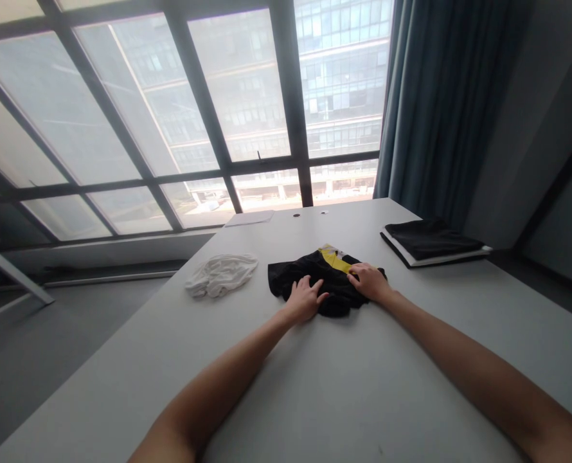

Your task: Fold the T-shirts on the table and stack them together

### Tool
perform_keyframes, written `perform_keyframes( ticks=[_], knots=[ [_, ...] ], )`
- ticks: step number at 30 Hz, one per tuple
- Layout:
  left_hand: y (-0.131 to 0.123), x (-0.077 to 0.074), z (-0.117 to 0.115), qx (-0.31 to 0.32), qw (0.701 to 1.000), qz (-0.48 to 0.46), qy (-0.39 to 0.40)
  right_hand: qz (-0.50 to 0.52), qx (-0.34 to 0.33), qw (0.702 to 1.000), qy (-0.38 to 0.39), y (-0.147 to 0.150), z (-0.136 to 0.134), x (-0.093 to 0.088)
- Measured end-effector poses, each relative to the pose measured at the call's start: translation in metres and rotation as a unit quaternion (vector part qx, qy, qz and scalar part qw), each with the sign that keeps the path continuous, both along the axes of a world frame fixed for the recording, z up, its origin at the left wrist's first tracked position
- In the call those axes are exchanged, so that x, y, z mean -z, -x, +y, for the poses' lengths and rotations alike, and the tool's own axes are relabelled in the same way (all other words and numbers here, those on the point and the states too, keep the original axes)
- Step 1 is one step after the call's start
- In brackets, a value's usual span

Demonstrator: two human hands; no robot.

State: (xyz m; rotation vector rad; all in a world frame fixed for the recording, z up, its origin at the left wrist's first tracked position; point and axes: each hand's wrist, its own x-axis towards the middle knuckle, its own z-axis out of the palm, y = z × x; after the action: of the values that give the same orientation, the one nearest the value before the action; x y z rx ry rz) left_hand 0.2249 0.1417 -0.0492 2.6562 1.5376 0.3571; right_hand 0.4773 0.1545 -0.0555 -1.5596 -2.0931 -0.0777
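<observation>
A crumpled black garment [295,273] with a yellow patch [335,259] lies in the middle of the white table [344,386]. My left hand [304,299] rests flat on its near edge, fingers spread and open. My right hand [369,280] sits on the garment's right side with its fingers curled into the cloth beside the yellow patch.
A bunched white cloth [222,274] lies left of the garment. A folded stack of black and white clothes [430,242] sits at the right. A sheet of paper [250,218] lies at the far edge below the large window. A blue curtain [440,103] hangs at the right.
</observation>
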Motion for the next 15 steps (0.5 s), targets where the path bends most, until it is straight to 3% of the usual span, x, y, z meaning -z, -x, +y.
perform_keyframes(
  ticks=[3, 5, 8, 10, 13, 15],
  knots=[
    [0.021, -0.007, 0.024, 0.003, 0.999, 0.034, 0.025, -0.052, 0.069, 0.996, 0.023, 0.012, -0.008, -0.009],
    [0.035, -0.011, 0.039, -0.043, 0.998, 0.044, 0.012, -0.077, 0.116, 0.989, 0.05, 0.021, -0.015, -0.016],
    [0.053, -0.017, 0.053, -0.131, 0.99, 0.018, -0.053, -0.085, 0.158, 0.98, 0.084, 0.034, -0.024, -0.025],
    [0.056, -0.024, 0.054, -0.152, 0.982, -0.021, -0.108, -0.065, 0.16, 0.981, 0.084, 0.039, -0.027, -0.03],
    [0.043, -0.034, 0.041, -0.112, 0.976, -0.104, -0.159, -0.019, 0.141, 0.987, 0.07, 0.036, -0.025, -0.034],
    [0.024, -0.034, 0.026, -0.067, 0.977, -0.141, -0.146, 0.005, 0.101, 0.994, 0.04, 0.028, -0.021, -0.031]
  ],
)
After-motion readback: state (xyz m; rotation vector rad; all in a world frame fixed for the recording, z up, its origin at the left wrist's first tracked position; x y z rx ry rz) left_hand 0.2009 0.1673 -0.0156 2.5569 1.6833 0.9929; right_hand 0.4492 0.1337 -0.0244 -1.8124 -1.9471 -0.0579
